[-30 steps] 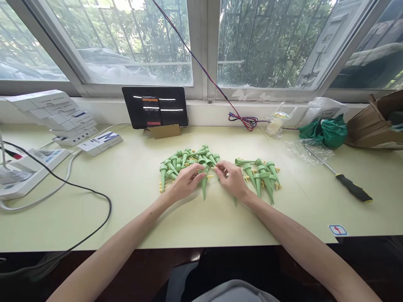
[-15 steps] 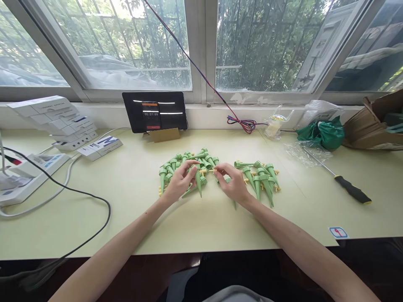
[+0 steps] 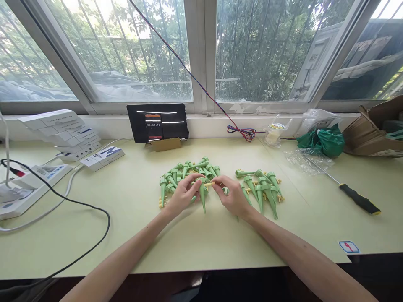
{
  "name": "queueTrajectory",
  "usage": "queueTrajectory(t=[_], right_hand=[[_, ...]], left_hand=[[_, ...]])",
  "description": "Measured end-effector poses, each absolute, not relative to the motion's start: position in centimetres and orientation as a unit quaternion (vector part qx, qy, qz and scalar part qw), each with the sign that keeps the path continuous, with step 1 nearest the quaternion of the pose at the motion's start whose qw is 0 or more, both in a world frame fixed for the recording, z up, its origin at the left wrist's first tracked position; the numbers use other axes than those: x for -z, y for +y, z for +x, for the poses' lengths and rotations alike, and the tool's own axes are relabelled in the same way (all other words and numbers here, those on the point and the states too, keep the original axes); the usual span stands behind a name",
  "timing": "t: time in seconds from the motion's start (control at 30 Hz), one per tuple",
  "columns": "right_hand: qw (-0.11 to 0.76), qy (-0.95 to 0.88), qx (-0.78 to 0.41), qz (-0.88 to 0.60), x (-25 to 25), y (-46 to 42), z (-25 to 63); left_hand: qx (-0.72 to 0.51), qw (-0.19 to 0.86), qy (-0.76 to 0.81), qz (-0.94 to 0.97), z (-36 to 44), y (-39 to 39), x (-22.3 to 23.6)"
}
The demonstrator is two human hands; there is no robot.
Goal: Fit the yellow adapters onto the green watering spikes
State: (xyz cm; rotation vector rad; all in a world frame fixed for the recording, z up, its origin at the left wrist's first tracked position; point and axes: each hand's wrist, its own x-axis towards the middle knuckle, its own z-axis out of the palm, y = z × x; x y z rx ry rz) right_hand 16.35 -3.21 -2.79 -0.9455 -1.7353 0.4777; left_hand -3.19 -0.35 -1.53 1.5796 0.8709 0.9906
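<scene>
My left hand (image 3: 185,193) is closed on a green plastic watering spike (image 3: 202,197), which hangs point down from the fingertips. With its fingertips, my right hand (image 3: 231,193) pinches a small yellow valve piece (image 3: 208,184) at the side of the spike's head. Whether the valve is seated in the spike I cannot tell. Behind my left hand lies a pile of green spikes (image 3: 173,173), with small yellow pieces (image 3: 162,202) at its left edge. Right of my right hand lies a second group of spikes (image 3: 267,193) with yellow parts showing on them.
A tablet (image 3: 157,123) leans on a cardboard stand at the back. White boxes (image 3: 66,134) and a power strip (image 3: 34,188) with cables (image 3: 100,201) are on the left. At right lie a screwdriver (image 3: 359,198), a green bag (image 3: 324,140) and a cardboard box (image 3: 371,130).
The whole view has shifted, so the table sits lower in the picture. The spike and the yellow valve are now closer together between my hands.
</scene>
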Motion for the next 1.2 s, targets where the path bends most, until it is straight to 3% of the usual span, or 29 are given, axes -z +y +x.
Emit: queueTrajectory(t=[1.2], right_hand=[[0.519, -0.718, -0.218, -0.408, 3.1, -3.0, 15.6]], left_hand=[[-0.374, 0.496, 0.365, 0.694, -3.6, -0.3, 1.2]])
